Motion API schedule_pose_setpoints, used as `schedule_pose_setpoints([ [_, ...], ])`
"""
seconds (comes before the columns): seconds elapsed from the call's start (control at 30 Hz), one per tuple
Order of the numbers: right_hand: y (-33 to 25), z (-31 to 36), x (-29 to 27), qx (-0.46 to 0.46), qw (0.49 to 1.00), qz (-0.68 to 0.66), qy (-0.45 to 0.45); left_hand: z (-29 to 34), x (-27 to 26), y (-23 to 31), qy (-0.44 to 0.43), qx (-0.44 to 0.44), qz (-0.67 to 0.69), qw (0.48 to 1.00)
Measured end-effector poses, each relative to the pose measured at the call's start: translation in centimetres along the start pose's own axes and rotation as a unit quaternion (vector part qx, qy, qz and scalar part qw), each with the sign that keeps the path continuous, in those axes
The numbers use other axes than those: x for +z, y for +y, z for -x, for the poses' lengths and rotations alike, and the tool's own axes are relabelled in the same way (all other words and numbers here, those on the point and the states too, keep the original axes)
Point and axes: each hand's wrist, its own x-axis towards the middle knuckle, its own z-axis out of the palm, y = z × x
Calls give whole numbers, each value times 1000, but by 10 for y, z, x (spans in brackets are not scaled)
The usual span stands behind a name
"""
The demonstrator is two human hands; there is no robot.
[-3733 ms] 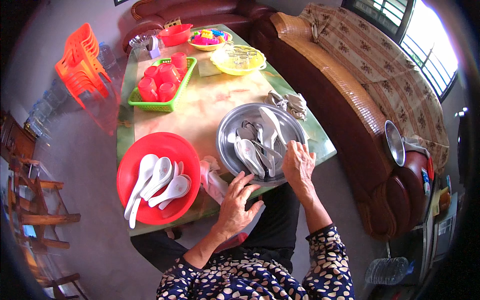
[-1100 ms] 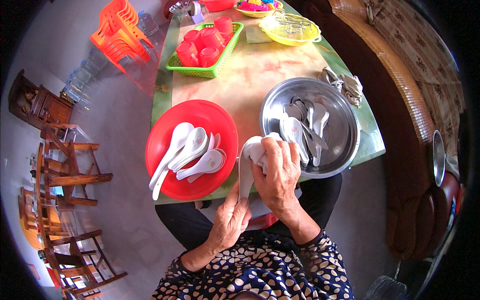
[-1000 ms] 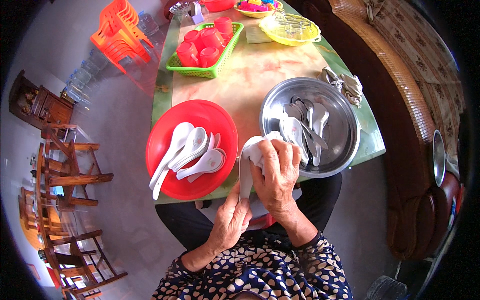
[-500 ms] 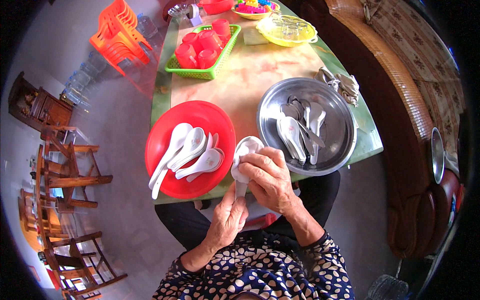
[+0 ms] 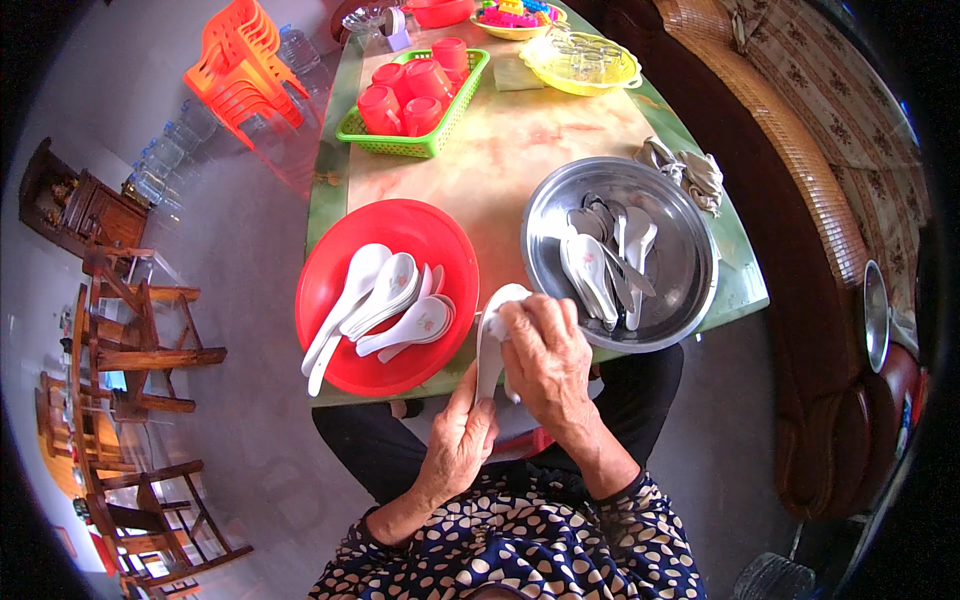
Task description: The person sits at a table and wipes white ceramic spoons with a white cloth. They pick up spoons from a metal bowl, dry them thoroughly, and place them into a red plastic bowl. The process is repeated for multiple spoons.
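Left hand (image 5: 460, 440) gripping the handle of a white spoon (image 5: 488, 362), bowl pointing away from me. Right hand (image 5: 552, 365) curled over the bowl, bunching a white cloth (image 5: 513, 391); most of it hides under my fingers. Spoon sits between my hands, near the close edge of the worktop (image 5: 490, 190).

Left of my hands: red basin (image 5: 430, 240) with white spoons (image 5: 408, 325) lying in it. Right of them: steel basin (image 5: 688, 285), holding more white spoons (image 5: 590, 272) and metal cutlery (image 5: 630, 270).

Step in hand, I judge: rubbing the spoon bowl with cloth. Next move calls for a steady left grip while the right reaches the whole bowl.
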Motion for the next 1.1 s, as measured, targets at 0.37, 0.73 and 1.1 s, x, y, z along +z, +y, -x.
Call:
schedule_pose_setpoints([
  [0.37,-1,-2,-2,9,982,-175,-70,1,-4,0,-15,6,10,1000],
  [0.73,-9,-11,20,20,990,-95,106,2,2,4,1,4,62,998],
  [1.1,-6,7,-25,4,963,-214,-161,-5,-8,2,19,127,-150,980],
])
